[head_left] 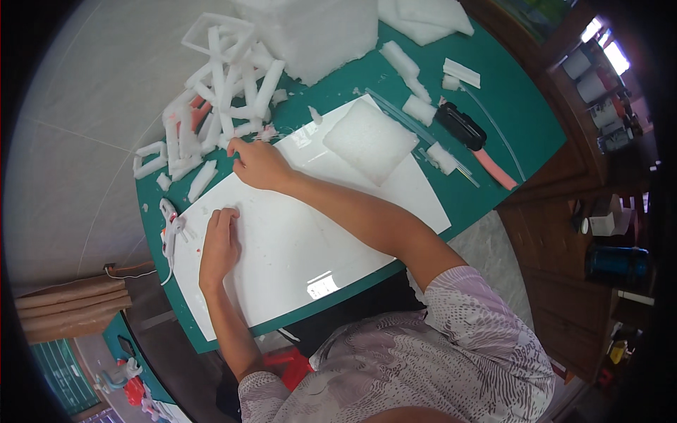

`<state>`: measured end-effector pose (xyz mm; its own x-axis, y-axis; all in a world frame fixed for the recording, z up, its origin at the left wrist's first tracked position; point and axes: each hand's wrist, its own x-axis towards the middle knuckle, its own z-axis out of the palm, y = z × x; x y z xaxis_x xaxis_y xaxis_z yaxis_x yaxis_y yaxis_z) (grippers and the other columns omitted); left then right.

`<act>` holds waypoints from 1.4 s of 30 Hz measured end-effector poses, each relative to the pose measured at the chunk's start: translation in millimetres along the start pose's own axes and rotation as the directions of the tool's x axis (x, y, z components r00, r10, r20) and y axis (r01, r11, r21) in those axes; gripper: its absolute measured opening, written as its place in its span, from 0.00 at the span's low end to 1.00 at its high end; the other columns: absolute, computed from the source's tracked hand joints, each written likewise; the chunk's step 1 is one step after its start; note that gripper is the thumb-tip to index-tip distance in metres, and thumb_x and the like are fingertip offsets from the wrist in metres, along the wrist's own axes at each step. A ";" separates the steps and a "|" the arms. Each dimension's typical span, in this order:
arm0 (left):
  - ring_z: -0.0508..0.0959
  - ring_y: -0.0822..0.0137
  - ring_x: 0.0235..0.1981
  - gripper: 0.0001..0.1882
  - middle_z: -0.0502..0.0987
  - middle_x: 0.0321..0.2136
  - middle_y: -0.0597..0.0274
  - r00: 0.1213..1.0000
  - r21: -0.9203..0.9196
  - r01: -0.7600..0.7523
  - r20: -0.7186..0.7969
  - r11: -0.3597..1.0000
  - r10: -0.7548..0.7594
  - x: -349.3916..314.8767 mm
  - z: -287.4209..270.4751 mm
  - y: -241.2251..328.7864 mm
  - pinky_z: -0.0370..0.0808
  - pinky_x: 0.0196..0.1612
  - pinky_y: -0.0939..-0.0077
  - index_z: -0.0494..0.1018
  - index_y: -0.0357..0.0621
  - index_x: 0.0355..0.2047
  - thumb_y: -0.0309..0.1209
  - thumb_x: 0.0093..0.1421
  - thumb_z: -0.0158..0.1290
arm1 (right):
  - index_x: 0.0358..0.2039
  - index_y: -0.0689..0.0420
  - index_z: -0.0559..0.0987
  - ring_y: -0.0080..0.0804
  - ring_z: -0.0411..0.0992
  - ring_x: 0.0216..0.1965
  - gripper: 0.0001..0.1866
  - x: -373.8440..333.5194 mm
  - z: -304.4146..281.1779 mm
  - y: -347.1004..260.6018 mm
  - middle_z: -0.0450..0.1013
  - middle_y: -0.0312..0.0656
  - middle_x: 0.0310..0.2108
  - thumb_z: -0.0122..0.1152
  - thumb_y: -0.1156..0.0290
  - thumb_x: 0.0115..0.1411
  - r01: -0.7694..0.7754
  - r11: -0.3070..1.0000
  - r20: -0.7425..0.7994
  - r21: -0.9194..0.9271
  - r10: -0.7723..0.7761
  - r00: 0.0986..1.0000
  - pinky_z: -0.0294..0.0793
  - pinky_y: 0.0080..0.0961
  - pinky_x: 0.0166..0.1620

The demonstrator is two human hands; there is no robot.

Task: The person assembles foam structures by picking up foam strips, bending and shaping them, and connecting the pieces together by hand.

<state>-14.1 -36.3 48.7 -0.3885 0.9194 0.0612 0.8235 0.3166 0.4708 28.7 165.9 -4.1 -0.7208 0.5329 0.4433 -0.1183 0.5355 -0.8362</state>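
Note:
My left hand (220,245) rests over the left part of a white board (282,240), its fingers bent together; what they hold, if anything, is hidden. Farther off, my right hand (262,165) reaches across to the board's far edge. Its thumb and forefinger are a little apart, beside the lower end of a white foam strip (226,116) in a heap of scraps. A white glue gun (169,229) lies left of my left hand. On the board's far right sits a square foam slab (370,139).
The board lies on a green table (522,106). A large white foam block (310,35) stands at the back. Clear glue sticks (398,111), foam offcuts (421,111), and a black tool with a pink handle (462,127) lie to the right.

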 end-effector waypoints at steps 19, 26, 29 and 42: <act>0.69 0.46 0.42 0.23 0.67 0.38 0.46 0.998 -0.029 0.052 0.044 0.998 -0.051 0.4 0.4 -3.8 0.68 0.49 0.61 0.66 0.37 0.45 0.07 0.50 0.40 | 0.37 0.56 0.74 0.47 0.74 0.23 0.08 2.2 -3.4 -2.5 0.73 0.46 0.18 0.55 0.74 0.56 0.014 0.998 0.049 -0.067 -0.010 0.999 0.70 0.41 0.29; 0.69 0.45 0.43 0.22 0.68 0.38 0.45 0.998 -0.017 0.063 0.026 0.998 -0.063 -3.9 1.1 -3.1 0.68 0.48 0.60 0.66 0.37 0.44 0.07 0.49 0.41 | 0.35 0.56 0.75 0.50 0.76 0.27 0.07 0.1 -3.0 -8.0 0.77 0.48 0.23 0.57 0.74 0.54 -0.007 0.997 0.099 -0.078 0.015 0.995 0.74 0.44 0.33; 0.69 0.45 0.43 0.20 0.68 0.38 0.45 0.999 0.004 0.031 -0.014 1.000 -0.031 -9.6 5.7 4.9 0.68 0.48 0.60 0.67 0.36 0.43 0.08 0.50 0.42 | 0.36 0.54 0.75 0.45 0.74 0.23 0.07 -1.1 -1.9 0.4 0.74 0.44 0.19 0.57 0.73 0.55 0.062 0.994 0.042 -0.085 -0.059 0.997 0.71 0.40 0.30; 0.71 0.46 0.45 0.17 0.69 0.40 0.46 0.989 -0.009 0.037 -0.146 0.999 -0.038 -14.4 8.7 -10.0 0.69 0.49 0.63 0.68 0.36 0.43 0.12 0.52 0.45 | 0.35 0.52 0.77 0.45 0.73 0.23 0.07 1.7 0.7 -1.7 0.72 0.43 0.18 0.59 0.72 0.55 0.005 0.986 0.134 -0.165 0.017 0.991 0.69 0.41 0.28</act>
<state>-13.1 -50.8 35.4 -0.4755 0.8629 0.1714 0.8049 0.3480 0.4807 27.2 165.4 -2.1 -0.8075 0.4499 0.3815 -0.0077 0.6386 -0.7695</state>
